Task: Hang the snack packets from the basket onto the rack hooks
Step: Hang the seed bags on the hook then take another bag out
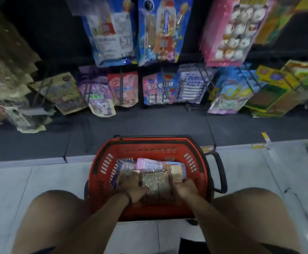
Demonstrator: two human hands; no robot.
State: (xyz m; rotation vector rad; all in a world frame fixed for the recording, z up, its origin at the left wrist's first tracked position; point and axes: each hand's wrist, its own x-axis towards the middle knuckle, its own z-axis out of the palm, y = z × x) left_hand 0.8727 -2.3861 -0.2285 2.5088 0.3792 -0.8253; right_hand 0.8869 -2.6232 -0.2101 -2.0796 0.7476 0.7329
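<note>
A red plastic basket (150, 149) stands on the floor between my knees, filled with several snack packets. Both hands are inside it. My left hand (131, 186) and my right hand (185, 187) grip the two sides of a clear packet of pale pieces (156, 182) lying on top. A pink packet (149, 165) lies behind it in the basket. The dark rack (201, 74) in front carries hooks with hanging packets in two rows.
Blue packets (158, 32) and a pink one (230, 30) hang in the upper row. Lower hooks hold pink, purple, green and brown packets (158, 88). The rack's dark base shelf (149, 121) lies just beyond the basket. A black basket handle (220, 171) juts out to the right.
</note>
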